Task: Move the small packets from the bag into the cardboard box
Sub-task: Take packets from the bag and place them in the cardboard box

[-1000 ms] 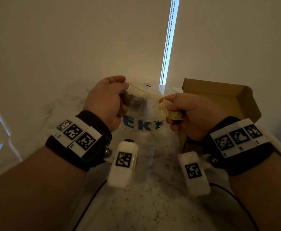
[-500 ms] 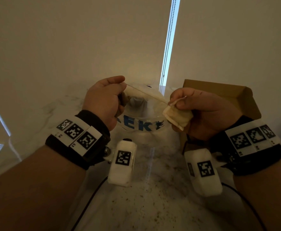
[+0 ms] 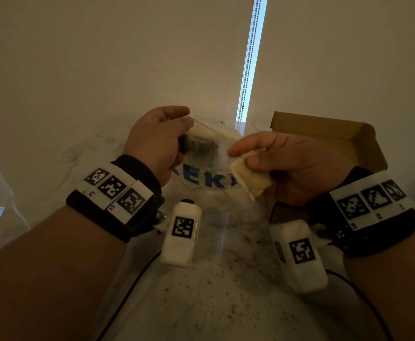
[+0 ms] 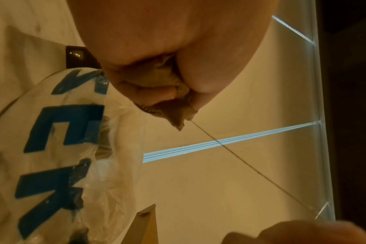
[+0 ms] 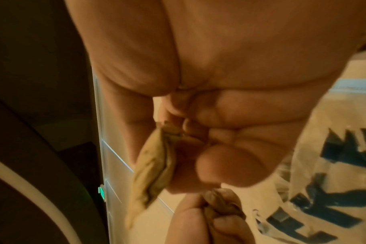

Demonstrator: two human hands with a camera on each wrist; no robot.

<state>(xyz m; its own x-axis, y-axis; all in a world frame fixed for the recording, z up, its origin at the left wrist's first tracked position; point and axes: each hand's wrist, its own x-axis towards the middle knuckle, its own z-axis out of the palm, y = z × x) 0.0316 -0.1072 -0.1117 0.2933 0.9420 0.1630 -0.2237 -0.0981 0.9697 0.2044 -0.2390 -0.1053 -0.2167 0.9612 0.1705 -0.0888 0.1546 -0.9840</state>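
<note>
Packet point(image 3: 250, 177) pinched in right hand point(image 3: 292, 166), cardboard box point(image 3: 329, 141) nearest at two o'clock; left hand point(image 3: 156, 143) gripping bag point(image 3: 208, 168) rim plus a crumpled packet.

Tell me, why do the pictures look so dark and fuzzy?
Head view: dim room, only a bright window strip between blinds; the box stays shadowy. Right wrist view: the packet and right hand look soft, blurred. Left wrist view: the bag letters show clearly; the left hand fills the top.

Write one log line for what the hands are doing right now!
left hand: grips packet by bag | right hand: pinches tea packet, string taut between hands | cardboard box: open, behind right hand
</note>
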